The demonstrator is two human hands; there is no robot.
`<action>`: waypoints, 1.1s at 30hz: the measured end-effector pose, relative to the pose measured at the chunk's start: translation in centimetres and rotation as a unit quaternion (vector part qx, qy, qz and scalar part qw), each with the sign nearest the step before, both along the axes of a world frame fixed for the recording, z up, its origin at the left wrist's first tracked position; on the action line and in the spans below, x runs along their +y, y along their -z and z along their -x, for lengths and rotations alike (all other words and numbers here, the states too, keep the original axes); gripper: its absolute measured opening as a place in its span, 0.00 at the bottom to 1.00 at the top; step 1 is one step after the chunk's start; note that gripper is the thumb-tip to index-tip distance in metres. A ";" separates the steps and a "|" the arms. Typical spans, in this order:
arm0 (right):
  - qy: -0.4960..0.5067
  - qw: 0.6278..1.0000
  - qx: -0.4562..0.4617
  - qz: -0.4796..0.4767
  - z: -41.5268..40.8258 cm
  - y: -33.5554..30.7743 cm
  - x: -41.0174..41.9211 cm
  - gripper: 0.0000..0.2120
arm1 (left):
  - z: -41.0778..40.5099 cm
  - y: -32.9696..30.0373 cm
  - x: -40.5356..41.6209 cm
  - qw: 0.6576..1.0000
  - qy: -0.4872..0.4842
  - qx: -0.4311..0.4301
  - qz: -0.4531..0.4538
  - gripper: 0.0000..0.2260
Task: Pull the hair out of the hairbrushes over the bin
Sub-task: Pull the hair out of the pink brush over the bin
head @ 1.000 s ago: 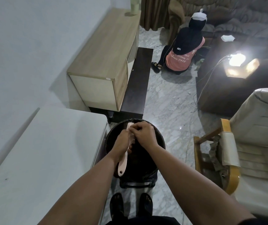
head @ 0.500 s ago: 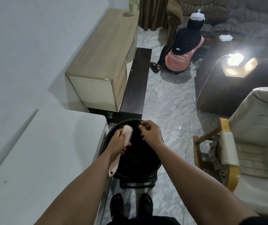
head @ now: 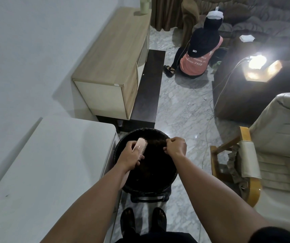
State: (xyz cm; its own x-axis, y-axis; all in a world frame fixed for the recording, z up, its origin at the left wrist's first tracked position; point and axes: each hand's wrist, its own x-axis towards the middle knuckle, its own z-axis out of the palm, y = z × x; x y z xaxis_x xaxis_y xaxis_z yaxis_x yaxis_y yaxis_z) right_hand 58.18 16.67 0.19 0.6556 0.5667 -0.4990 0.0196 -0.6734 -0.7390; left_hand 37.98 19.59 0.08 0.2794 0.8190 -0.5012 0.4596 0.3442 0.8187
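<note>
A round black bin (head: pixel 171 170) stands on the floor in front of my feet. My left hand (head: pixel 129 156) grips a pink hairbrush (head: pixel 140 147) over the bin's left side, bristles facing right, its handle hidden under my palm and wrist. My right hand (head: pixel 175 148) hovers over the bin's far right part with fingers pinched together. A thin dark tuft of hair (head: pixel 159 142) stretches from those fingers toward the brush, faint against the bin's dark inside.
A white table (head: pixel 49 163) touches the bin's left side. A wooden cabinet (head: pixel 112 57) and dark bench (head: pixel 148 88) stand beyond. A cream armchair (head: pixel 263 155) sits to the right. A person (head: pixel 201 50) crouches on the marble floor far back, near a lit lamp (head: pixel 257 61).
My hands were together on the brush, then drew apart. The right hand has moved right with pinched hair, while the left has turned the brush and shifted it left.
</note>
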 end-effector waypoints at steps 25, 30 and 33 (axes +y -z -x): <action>-0.147 0.980 0.117 -0.062 3.5 0.3 1.1 0.13 | 0.4 -1.6 0.4 0.999 -0.030 -0.019 0.035 0.11; -0.042 0.968 0.210 -0.127 5.0 -0.5 1.7 0.05 | -0.7 -1.7 -0.2 0.997 -0.027 -0.065 0.041 0.12; 0.058 0.968 0.226 -0.091 3.1 0.1 1.4 0.04 | -0.2 -1.5 -0.1 0.994 -0.069 -0.075 0.038 0.12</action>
State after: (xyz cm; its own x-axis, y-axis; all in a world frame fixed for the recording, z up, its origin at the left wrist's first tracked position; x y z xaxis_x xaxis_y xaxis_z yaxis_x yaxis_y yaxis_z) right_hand 55.09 18.07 0.04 0.4585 0.6087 -0.6475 -0.4004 -0.5090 -0.7620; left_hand 38.18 19.50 1.62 0.2431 0.8159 -0.5245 0.2780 0.4595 0.8436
